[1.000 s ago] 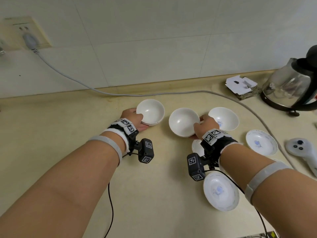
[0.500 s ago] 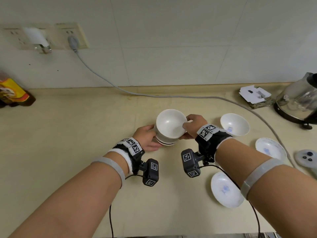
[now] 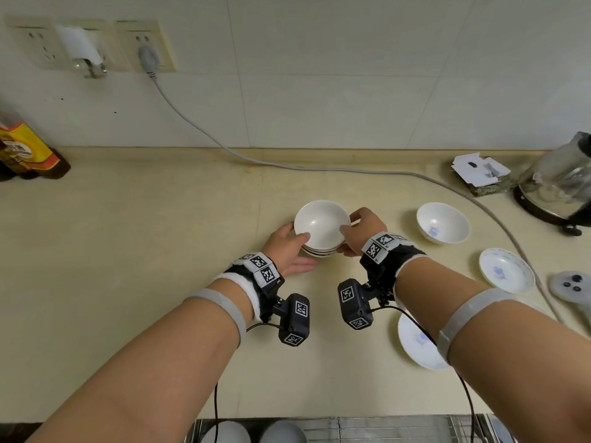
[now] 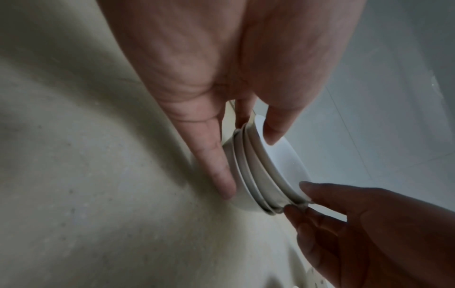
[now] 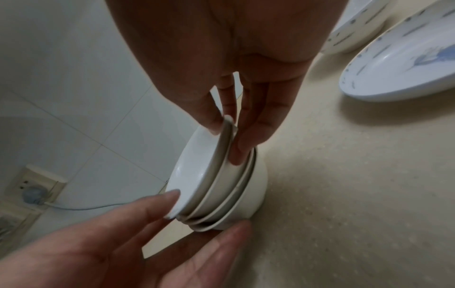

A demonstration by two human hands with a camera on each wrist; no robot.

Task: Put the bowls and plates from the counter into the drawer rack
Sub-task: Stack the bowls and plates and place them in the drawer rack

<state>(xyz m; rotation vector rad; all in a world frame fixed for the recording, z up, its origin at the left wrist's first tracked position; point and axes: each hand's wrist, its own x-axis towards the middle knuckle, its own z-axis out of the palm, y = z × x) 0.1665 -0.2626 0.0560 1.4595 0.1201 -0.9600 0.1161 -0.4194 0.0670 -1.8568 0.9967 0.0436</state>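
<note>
A stack of nested white bowls (image 3: 321, 228) stands on the beige counter (image 3: 160, 266). My left hand (image 3: 292, 251) holds its left side, thumb on the top rim and fingers along the base. My right hand (image 3: 355, 233) pinches the top bowl's right rim. In the left wrist view the stack (image 4: 258, 171) sits between my left hand's (image 4: 248, 165) thumb and fingers. The right wrist view shows the stack (image 5: 221, 187) with my right hand (image 5: 227, 144) on its rim. A blue-printed bowl (image 3: 443, 222) and two plates (image 3: 507, 270) (image 3: 415, 343) lie to the right.
The drawer rack (image 3: 367, 431) shows at the bottom edge with two bowls (image 3: 224, 433) in it. A kettle (image 3: 559, 190), a cardboard piece (image 3: 483, 169) and a white controller (image 3: 572, 287) sit at the right. A grey cable (image 3: 319, 169) crosses the counter. Bottles (image 3: 25, 151) stand far left.
A second ago each hand held its own bowl. The right hand set its bowl onto the left hand's bowls, and both hands now hold the one stack.
</note>
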